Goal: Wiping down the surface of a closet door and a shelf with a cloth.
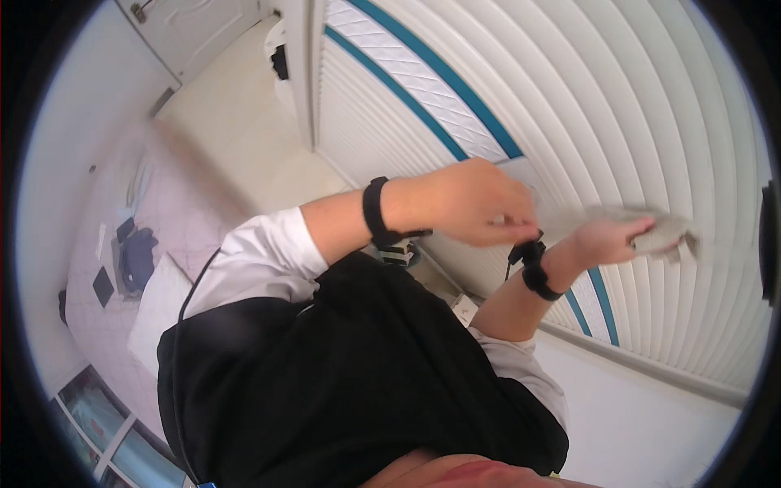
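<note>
My left hand (pixel 488 204) reaches across in front of my chest, its fingers curled and bent down. A small pale spot shows between the fingers; whether they hold something cannot be told. Further right, my right hand (pixel 610 241) is closed around a light beige-grey item (pixel 668 235), perhaps cloth, blurred by motion, with a small pale tab hanging from its far end. The hands are apart, and a faint blurred streak lies between them. Black bands circle both wrists. Behind the hands stands a white ribbed panel (pixel 616 128) with teal stripes.
At left is a pale pink bed cover (pixel 91 323) bearing a dark blue-grey garment (pixel 139 259), a dark flat square (pixel 104 287) and a white pillow-like thing (pixel 160 308). A white door (pixel 201 30) stands at the upper left. Small boxes (pixel 399 252) lie beyond my torso.
</note>
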The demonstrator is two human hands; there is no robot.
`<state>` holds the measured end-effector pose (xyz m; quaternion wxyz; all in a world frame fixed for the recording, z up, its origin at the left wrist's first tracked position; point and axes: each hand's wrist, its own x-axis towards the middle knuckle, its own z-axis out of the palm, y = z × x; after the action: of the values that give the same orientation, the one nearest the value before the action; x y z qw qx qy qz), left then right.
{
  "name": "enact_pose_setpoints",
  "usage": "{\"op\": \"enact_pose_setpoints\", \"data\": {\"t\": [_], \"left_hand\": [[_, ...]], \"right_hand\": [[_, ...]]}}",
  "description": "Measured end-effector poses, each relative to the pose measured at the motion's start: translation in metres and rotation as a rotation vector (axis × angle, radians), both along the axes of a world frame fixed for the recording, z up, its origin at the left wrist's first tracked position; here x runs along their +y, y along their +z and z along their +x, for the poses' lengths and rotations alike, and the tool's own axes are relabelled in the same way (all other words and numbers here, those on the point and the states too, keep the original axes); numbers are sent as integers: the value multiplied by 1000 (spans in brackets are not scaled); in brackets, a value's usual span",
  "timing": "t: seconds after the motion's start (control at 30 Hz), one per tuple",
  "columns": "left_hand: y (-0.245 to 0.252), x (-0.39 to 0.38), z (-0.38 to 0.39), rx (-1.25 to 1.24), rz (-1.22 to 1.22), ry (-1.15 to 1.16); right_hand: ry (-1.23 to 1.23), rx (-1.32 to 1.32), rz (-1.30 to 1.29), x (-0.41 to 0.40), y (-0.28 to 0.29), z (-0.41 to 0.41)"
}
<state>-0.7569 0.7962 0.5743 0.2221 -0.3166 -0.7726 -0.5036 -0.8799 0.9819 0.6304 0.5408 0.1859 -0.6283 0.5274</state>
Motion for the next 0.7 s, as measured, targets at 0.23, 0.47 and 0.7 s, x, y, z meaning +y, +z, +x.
{"op": "enact_pose_setpoints", "data": {"t": [0.23,0.47,0.7], "left_hand": [[98,-105,112,378,395,-48],[106,-108,166,489,486,135],[137,-49,170,503,453,374]], "right_hand": [[-233,-25,576,-139,-64,-28],[-123,-10,834,-245,-58,8],[482,157,788,-254,-95,13]]}}
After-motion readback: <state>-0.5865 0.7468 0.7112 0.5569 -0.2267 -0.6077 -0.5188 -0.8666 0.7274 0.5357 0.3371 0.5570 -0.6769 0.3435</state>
